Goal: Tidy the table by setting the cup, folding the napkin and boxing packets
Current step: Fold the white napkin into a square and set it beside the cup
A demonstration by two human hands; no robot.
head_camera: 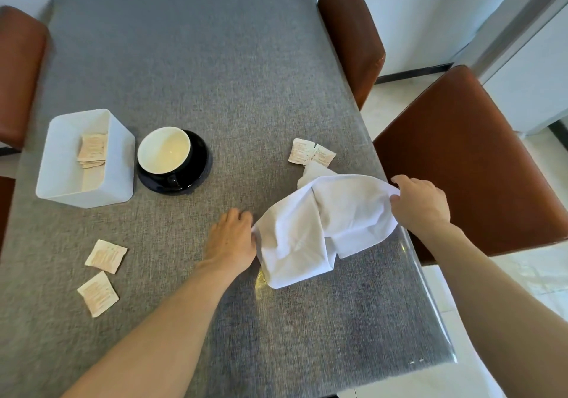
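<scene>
A crumpled white napkin [322,225] lies near the table's right edge. My left hand [230,239] pinches its left corner and my right hand [422,204] pinches its right corner. A cup [164,152], dark outside and cream inside, stands upright on a black saucer [201,158] left of centre. Beside it a white box [86,158] holds a few beige packets [92,150]. Two loose packets [310,153] lie just beyond the napkin. Two more packets [103,274] lie at the front left.
The grey cloth-covered table [199,59] has a clear glass edge on the right. Brown leather chairs stand at the right [470,158], far right [350,35] and left [18,72]. White tiled floor shows beyond the table's right edge.
</scene>
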